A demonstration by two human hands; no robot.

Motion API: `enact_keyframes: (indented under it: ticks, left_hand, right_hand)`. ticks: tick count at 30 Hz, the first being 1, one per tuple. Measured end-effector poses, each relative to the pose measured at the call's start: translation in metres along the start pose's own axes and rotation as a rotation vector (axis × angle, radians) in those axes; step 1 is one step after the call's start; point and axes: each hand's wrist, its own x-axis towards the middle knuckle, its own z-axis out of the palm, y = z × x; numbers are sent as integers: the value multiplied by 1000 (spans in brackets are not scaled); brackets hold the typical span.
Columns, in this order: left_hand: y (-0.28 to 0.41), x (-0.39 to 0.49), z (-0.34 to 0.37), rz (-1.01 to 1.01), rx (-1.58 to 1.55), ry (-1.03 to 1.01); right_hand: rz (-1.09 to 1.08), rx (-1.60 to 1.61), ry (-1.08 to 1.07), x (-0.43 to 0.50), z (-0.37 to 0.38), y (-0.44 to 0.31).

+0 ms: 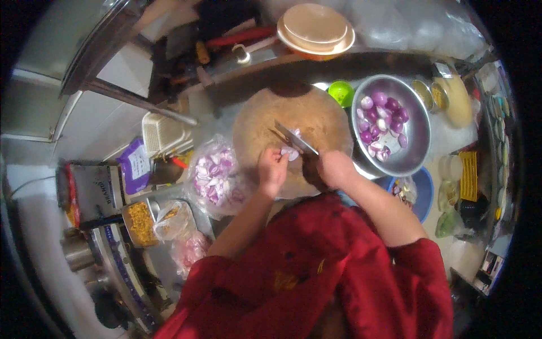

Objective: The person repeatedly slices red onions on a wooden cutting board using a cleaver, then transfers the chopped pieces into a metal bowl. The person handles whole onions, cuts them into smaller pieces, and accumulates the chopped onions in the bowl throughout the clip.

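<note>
My right hand (336, 169) grips the handle of a kitchen knife (298, 139), its blade reaching up and left over a round wooden chopping board (254, 114). In the fingers of my left hand (273, 169) is a piece of red onion (289, 153), just left of the blade. A small bit of cut onion (297, 132) lies behind the knife. Left of the board, a clear plastic bag (214, 178) holds many cut onion pieces. To the right, a large metal bowl (424, 140) contains peeled red onions (380, 99), some whole and some halved.
A green cup (341, 93) stands at the board's far right edge. Below the metal bowl is a blue bin (427, 203) with scraps. Stacked bowls (315, 25) sit on the shelf behind. White plastic baskets (163, 131) and a tray of yellow food (142, 222) are at left.
</note>
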Motion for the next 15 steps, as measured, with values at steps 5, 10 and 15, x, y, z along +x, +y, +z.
enact_keyframes:
  ticks: [5, 10, 15]
  left_hand:
    - [-1, -11, -3, 16, 22, 45]
    - [-6, -11, -1, -61, 48, 20]
    - [-19, -16, -2, -71, 69, -22]
  right_hand:
    - [-72, 80, -71, -11, 12, 0]
    - [-79, -53, -105, 1, 15, 8]
    - [-56, -28, 18, -10, 25, 3]
